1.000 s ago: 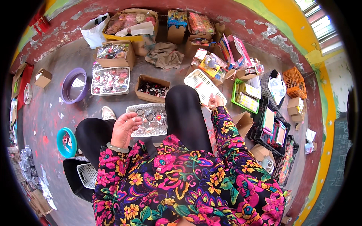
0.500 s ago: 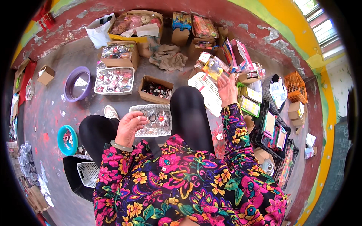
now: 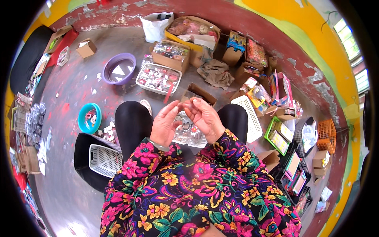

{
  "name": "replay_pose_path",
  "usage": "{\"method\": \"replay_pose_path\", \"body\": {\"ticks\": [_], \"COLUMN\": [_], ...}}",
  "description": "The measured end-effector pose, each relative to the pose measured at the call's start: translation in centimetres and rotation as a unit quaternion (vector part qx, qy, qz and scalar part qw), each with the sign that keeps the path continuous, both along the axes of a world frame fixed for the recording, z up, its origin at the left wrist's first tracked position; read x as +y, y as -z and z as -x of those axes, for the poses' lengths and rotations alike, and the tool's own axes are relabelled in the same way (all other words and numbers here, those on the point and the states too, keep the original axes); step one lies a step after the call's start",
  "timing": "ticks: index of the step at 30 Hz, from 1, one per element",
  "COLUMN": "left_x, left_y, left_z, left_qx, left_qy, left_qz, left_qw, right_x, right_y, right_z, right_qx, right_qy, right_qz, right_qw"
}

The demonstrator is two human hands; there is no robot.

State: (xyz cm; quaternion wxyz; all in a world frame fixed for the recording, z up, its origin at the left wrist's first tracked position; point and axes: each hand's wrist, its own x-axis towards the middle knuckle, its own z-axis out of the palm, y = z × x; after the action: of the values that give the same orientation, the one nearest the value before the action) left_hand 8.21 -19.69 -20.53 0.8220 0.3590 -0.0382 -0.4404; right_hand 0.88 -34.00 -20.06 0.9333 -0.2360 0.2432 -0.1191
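Drawing back from the boxed packages [image 3: 258, 96] at two o'clock, the right hand [image 3: 206, 118] now meets the left hand [image 3: 162, 125] at the centre, fingertips close together, so the work seems to become two-handed. Each hand pinches thumb toward fingers; whether anything thin is clamped there, I cannot tell. A red strip [image 3: 169, 93] shows just beyond the left fingertips at eleven o'clock, against the white tray [image 3: 148, 88]; its hold is unclear too. Below, at six o'clock, the white basket [image 3: 201, 143] contains clear packets [image 3: 183, 137].
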Motion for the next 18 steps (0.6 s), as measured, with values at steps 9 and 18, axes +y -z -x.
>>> {"method": "replay_pose_path", "body": {"ticks": [9,18], "left_x": [0.8,-1.7], "left_y": [0.5,-2.8], "left_z": [-2.1,-4.1], "left_qx": [-0.016,-0.136], "left_qy": [-0.072,0.14], "left_qz": [-0.003,-0.116], "left_qw": [0.997,0.974], "right_x": [0.3,-4.7], "right_y": [1.6,-5.0], "right_z": [1.3,-1.7], "right_qx": [0.149,0.056], "right_qy": [-0.222,-0.216], "right_qz": [0.147,0.44], "right_qw": [0.952,0.87]}}
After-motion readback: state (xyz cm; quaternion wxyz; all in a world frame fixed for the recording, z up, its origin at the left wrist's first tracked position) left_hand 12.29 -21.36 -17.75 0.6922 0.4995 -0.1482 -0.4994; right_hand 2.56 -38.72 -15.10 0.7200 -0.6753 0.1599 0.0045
